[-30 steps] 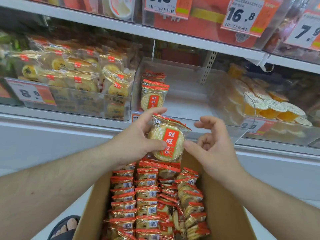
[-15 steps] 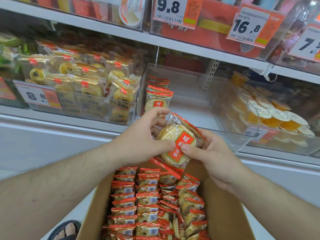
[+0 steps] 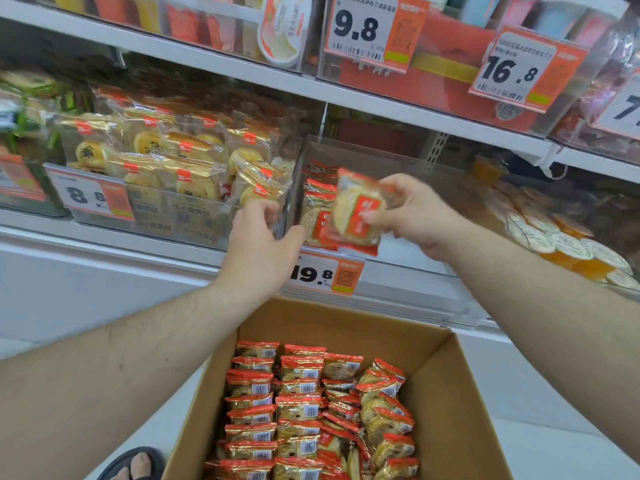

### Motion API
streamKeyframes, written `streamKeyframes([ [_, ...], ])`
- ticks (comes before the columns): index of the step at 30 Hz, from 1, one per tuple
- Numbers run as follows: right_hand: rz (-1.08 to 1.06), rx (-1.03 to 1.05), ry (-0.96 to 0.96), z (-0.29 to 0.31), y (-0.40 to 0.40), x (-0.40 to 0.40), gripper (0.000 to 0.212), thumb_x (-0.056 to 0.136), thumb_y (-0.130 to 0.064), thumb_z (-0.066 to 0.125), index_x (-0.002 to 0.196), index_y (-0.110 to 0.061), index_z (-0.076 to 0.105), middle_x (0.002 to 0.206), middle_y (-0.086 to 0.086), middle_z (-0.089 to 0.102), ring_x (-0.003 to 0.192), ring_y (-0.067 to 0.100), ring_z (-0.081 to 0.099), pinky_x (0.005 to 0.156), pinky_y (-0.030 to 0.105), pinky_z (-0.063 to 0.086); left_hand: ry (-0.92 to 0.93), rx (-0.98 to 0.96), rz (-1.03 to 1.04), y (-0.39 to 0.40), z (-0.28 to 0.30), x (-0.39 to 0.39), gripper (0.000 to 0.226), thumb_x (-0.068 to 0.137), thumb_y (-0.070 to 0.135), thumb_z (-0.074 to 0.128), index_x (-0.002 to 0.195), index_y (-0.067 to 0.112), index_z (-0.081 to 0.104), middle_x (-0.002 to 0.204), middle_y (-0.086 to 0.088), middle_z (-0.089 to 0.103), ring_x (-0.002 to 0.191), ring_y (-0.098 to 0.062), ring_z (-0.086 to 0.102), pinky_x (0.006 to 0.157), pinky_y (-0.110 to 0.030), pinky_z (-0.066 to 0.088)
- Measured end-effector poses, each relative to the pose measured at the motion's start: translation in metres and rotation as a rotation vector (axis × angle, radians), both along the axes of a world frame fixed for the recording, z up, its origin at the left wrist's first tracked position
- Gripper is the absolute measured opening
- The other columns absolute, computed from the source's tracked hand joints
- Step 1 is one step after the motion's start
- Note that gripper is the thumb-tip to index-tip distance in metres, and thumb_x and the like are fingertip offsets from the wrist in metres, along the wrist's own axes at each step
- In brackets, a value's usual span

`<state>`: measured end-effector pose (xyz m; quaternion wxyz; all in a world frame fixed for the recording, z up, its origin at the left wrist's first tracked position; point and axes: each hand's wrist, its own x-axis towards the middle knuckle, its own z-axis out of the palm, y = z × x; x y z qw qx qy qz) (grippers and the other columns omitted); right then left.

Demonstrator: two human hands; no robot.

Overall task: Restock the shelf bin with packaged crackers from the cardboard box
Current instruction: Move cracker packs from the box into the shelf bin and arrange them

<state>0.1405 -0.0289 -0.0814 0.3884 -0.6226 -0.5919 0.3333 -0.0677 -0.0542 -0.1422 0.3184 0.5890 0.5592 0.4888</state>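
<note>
My right hand point(image 3: 417, 216) pinches one round cracker pack point(image 3: 356, 214) with a red label, held upright at the front of the clear shelf bin point(image 3: 388, 159). A short stack of matching cracker packs point(image 3: 318, 199) stands at the bin's left side, just behind the held pack. My left hand point(image 3: 259, 244) hovers at the bin's front left corner with fingers loosely curled and nothing in it. Below, the open cardboard box point(image 3: 450, 393) holds several rows of cracker packs point(image 3: 301, 410).
A neighbouring clear bin of yellow pastry packs point(image 3: 173, 174) sits to the left and a bin of orange jelly cups point(image 3: 554, 237) to the right. The 19.8 price tag point(image 3: 325, 275) hangs below the bin. A sandalled foot point(image 3: 138, 462) shows beside the box.
The cracker pack passed from my left hand to my right hand, which raised it up to the bin front. My left hand let go and moved left.
</note>
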Motion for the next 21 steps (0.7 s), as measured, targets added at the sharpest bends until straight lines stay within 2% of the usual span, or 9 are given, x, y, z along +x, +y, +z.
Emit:
streamKeyframes([
  [3,0.072,-0.150,-0.170,-0.020,0.020,-0.016,0.054,0.077,-0.002,0.079,0.124,-0.013,0.055,0.100,0.008,0.065,0.060,0.003,0.059,0.043,0.012,0.041,-0.019,-0.130,-0.031,0.004,-0.005,0.001,0.052,0.094,0.033,0.058,0.141,0.021,0.039,0.133,0.007,0.050,0.119,-0.013,0.052,0.091,-0.027,0.041],
  [5,0.075,-0.167,-0.197,-0.031,0.031,-0.024,0.062,0.077,-0.005,0.080,0.132,-0.014,0.052,0.103,0.004,0.065,0.072,0.008,0.060,0.049,0.014,0.045,-0.017,-0.137,-0.049,0.005,-0.008,0.002,0.045,0.096,0.033,0.055,0.139,0.023,0.043,0.130,0.010,0.055,0.112,-0.011,0.056,0.087,-0.027,0.044],
  [7,0.041,-0.131,-0.283,-0.038,0.037,-0.031,0.065,0.076,-0.011,0.082,0.132,-0.018,0.050,0.102,-0.001,0.063,0.083,0.011,0.062,0.065,0.021,0.051,-0.024,-0.124,-0.055,0.005,-0.009,0.004,0.033,0.097,0.030,0.053,0.129,0.025,0.051,0.122,0.010,0.060,0.105,-0.010,0.058,0.085,-0.029,0.048],
  [9,-0.023,-0.086,-0.403,-0.040,0.038,-0.036,0.069,0.073,-0.021,0.085,0.131,-0.021,0.047,0.110,-0.001,0.060,0.094,0.018,0.062,0.081,0.032,0.054,-0.023,-0.123,-0.048,0.005,-0.008,0.005,0.028,0.097,0.028,0.051,0.125,0.026,0.053,0.115,0.012,0.060,0.102,-0.010,0.058,0.085,-0.030,0.049],
  [12,-0.130,-0.092,-0.423,-0.039,0.039,-0.041,0.077,0.072,-0.026,0.086,0.128,-0.020,0.034,0.105,-0.001,0.055,0.093,0.020,0.061,0.077,0.035,0.054,-0.013,-0.108,-0.044,0.004,-0.008,0.005,0.026,0.098,0.025,0.050,0.124,0.026,0.053,0.110,0.012,0.059,0.099,-0.009,0.057,0.080,-0.027,0.048],
  [14,-0.196,-0.141,-0.444,-0.038,0.042,-0.044,0.081,0.070,-0.031,0.087,0.128,-0.017,0.033,0.104,0.003,0.058,0.090,0.022,0.064,0.076,0.039,0.058,-0.011,-0.104,-0.047,0.004,-0.008,0.004,0.025,0.098,0.025,0.049,0.123,0.026,0.054,0.112,0.011,0.061,0.099,-0.010,0.059,0.080,-0.029,0.050],
  [16,-0.181,-0.186,-0.426,-0.040,0.046,-0.045,0.066,0.070,-0.032,0.087,0.118,-0.010,0.048,0.100,0.005,0.066,0.085,0.022,0.069,0.076,0.042,0.060,-0.012,-0.104,-0.047,0.004,-0.008,0.004,0.026,0.098,0.025,0.049,0.124,0.026,0.055,0.115,0.010,0.063,0.100,-0.011,0.060,0.083,-0.032,0.052],
  [18,-0.119,-0.207,-0.393,-0.042,0.049,-0.047,0.036,0.075,-0.028,0.083,0.100,-0.012,0.063,0.093,0.004,0.072,0.081,0.020,0.071,0.075,0.041,0.061,-0.015,-0.105,-0.043,0.004,-0.009,0.005,0.028,0.098,0.026,0.050,0.125,0.026,0.055,0.116,0.008,0.063,0.101,-0.012,0.060,0.085,-0.034,0.053],
  [21,-0.087,-0.222,-0.313,-0.043,0.049,-0.047,0.023,0.080,-0.022,0.080,0.091,-0.018,0.060,0.091,0.003,0.070,0.084,0.019,0.068,0.076,0.036,0.059,-0.008,-0.100,-0.031,0.004,-0.008,0.006,0.028,0.098,0.025,0.049,0.125,0.025,0.054,0.114,0.009,0.063,0.100,-0.011,0.060,0.080,-0.029,0.051],
])
